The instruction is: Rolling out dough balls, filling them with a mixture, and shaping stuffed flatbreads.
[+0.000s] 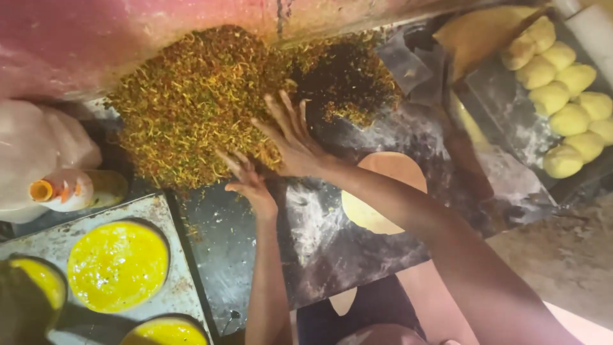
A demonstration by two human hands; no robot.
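Observation:
A big heap of chopped yellow, green and orange filling [211,96] lies on a dark, floured worktop [332,236]. My right hand [294,137] reaches to the heap's near edge, fingers spread and palm down on the filling. Just left of it, my left hand [249,179] is at the same edge with its fingers apart, touching loose shreds. Neither hand grips anything that I can see. A rolled-out flat dough disc [383,195] lies on the worktop, partly hidden under my right forearm.
Several yellow dough balls [565,83] sit at the far right beside a white rolling pin [590,29]. At the lower left, a metal tray [159,211] holds round wells of yellow liquid [118,265]. A plastic bottle with an orange cap [70,190] lies at the left.

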